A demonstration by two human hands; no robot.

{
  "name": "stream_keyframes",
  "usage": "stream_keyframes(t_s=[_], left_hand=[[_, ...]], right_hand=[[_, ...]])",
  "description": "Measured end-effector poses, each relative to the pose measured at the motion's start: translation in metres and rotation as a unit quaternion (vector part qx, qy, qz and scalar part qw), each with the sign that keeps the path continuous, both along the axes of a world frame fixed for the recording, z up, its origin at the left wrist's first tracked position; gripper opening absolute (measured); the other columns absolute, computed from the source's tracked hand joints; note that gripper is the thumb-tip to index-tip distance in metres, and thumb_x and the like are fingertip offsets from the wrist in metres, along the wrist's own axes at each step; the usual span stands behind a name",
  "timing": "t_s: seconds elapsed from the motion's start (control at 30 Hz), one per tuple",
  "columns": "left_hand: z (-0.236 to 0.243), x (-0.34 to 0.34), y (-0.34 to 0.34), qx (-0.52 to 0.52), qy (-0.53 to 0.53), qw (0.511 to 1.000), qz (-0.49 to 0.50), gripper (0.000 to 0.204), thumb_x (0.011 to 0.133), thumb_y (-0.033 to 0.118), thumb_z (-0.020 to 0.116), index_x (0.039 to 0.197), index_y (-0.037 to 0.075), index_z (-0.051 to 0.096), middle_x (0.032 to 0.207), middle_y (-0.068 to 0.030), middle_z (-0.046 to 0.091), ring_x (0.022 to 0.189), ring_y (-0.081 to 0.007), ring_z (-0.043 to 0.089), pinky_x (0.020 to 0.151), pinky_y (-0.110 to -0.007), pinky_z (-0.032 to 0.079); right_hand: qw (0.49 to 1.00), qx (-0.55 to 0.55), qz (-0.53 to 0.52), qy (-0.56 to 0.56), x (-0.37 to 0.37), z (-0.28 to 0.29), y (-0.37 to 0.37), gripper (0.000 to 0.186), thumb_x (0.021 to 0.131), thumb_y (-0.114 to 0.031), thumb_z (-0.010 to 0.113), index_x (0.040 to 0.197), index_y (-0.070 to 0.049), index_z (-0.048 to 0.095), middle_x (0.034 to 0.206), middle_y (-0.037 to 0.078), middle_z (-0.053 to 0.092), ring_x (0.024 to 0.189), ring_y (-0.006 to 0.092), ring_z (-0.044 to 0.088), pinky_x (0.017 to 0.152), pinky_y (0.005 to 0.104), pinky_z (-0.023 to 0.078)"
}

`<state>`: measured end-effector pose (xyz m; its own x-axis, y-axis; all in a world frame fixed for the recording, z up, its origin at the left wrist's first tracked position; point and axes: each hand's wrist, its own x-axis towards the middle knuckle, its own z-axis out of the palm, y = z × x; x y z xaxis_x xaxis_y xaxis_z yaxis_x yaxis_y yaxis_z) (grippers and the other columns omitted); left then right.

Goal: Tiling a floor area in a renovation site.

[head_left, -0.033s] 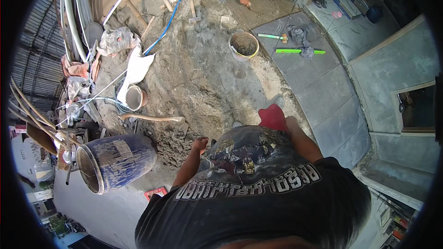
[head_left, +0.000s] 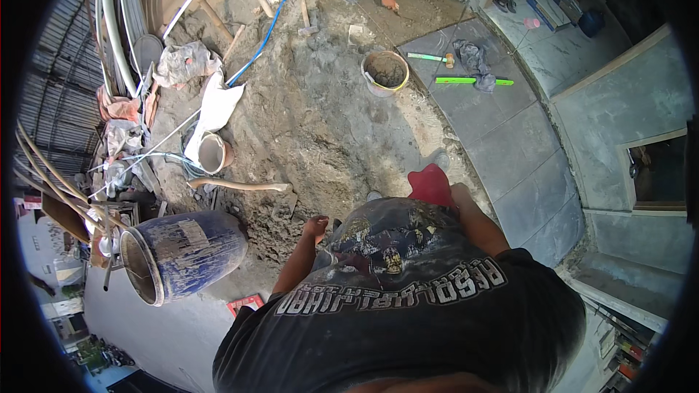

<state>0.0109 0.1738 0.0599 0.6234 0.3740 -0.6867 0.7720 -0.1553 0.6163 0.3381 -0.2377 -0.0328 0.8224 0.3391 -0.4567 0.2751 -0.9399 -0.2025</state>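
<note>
My left hand (head_left: 316,228) is in front of my belly on the left, its fingers curled in. Whatever it may hold is hidden. It is over rough, wet-looking ground, right of a blue drum. My right forearm (head_left: 482,227) reaches forward on the right side of my dark printed shirt (head_left: 408,276). A smooth red thing (head_left: 431,186) sits right at the end of that arm. It could be cloth or plastic; I cannot tell which. The fingers of my right hand are hidden, so its grip on the red thing does not show. Part of a shoe (head_left: 437,159) shows just beyond.
A blue drum (head_left: 193,255) lies tilted at left, near a wooden handle (head_left: 240,185) and a small bucket (head_left: 212,153). A mortar bucket (head_left: 384,74) stands ahead. Grey tiles (head_left: 502,138) carry a mallet (head_left: 431,59) and green level (head_left: 466,81). A co-worker's hand (head_left: 388,3) touches mortar.
</note>
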Motion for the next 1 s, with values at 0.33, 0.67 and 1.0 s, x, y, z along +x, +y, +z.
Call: stream_keyframes(t_s=[0.33,0.67,1.0], left_hand=[[-0.031,-0.019,0.01,-0.179,0.014,0.971,0.155,0.022,0.077,0.012,0.05,0.097,0.007,0.054,0.082,-0.007,0.058,0.068,-0.0126,0.053,0.057,-0.025,0.041],[-0.008,-0.005,0.001,0.016,-0.027,0.999,-0.035,0.027,0.077,0.02,0.049,0.099,0.004,0.052,0.078,-0.0072,0.057,0.056,-0.0116,0.052,0.05,-0.026,0.042],[0.01,0.001,-0.008,0.012,0.022,1.0,0.01,0.023,0.073,0.018,0.052,0.094,0.007,0.056,0.078,-0.0094,0.058,0.071,-0.0178,0.055,0.063,-0.027,0.042]], right_hand=[[1.0,-0.007,0.008,-0.007,0.004,-0.024,-0.003,0.024,0.067,-0.026,0.045,0.073,-0.009,0.062,0.077,0.014,0.058,0.073,0.0278,0.056,0.064,0.037,0.044],[1.0,-0.007,-0.011,0.014,0.001,-0.023,-0.007,0.029,0.067,-0.032,0.045,0.073,-0.009,0.062,0.077,0.015,0.058,0.073,0.0276,0.057,0.063,0.0355,0.044],[1.0,-0.01,0.01,0.014,0.002,-0.032,-0.008,0.029,0.066,-0.032,0.046,0.072,-0.009,0.062,0.076,0.014,0.058,0.072,0.0274,0.057,0.064,0.0364,0.044]])
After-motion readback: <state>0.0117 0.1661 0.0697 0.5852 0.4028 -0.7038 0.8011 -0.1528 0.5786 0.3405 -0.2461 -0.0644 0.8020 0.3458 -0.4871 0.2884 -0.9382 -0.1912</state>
